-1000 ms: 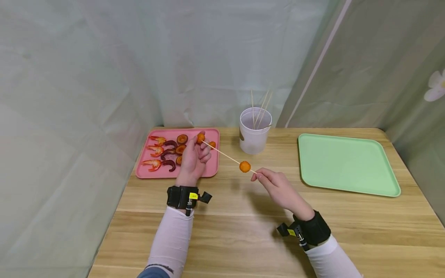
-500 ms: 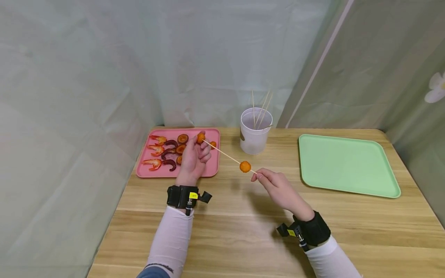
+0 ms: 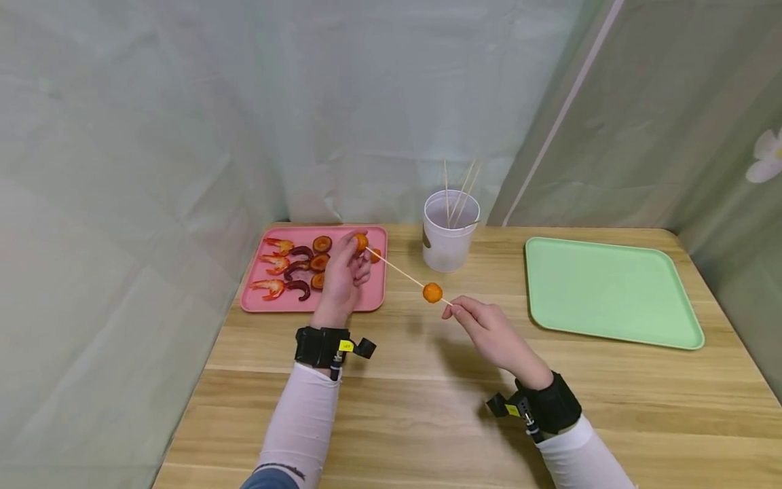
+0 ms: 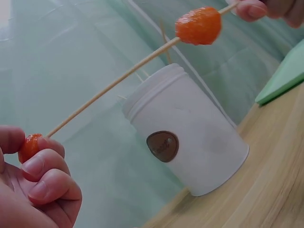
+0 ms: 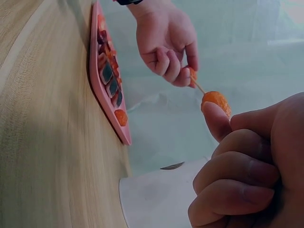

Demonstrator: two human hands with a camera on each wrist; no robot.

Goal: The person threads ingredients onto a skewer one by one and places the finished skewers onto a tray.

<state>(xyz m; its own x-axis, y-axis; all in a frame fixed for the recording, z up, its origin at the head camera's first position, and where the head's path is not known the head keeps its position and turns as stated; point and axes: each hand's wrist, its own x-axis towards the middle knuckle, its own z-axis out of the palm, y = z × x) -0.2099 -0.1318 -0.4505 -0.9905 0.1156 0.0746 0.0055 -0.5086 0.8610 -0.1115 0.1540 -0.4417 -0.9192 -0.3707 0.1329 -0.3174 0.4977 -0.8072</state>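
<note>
In the head view my left hand (image 3: 341, 280) pinches an orange ball (image 3: 362, 242) between thumb and fingers, above the pink tray. A thin wooden skewer (image 3: 397, 269) runs from that ball down to my right hand (image 3: 493, 336), which pinches its near end. Threaded on the skewer close to the right fingers is a second orange ball (image 3: 432, 293). The left wrist view shows the skewer (image 4: 111, 85) meeting the pinched ball (image 4: 30, 147), partly covered by fingers. In the right wrist view the second ball (image 5: 216, 101) sits just beyond the right thumb.
The pink tray (image 3: 271, 307) at left holds prawns, dark curled pieces, mushroom-like rounds and another orange ball (image 3: 375, 256). A white bucket (image 3: 448, 250) with several skewers stands at the back. A green tray (image 3: 611, 292) lies at right on the wooden table (image 3: 403, 421).
My left hand, with the pinched ball, has shifted slightly right toward the right hand and turned a little. The right hand and second ball have stayed almost still.
</note>
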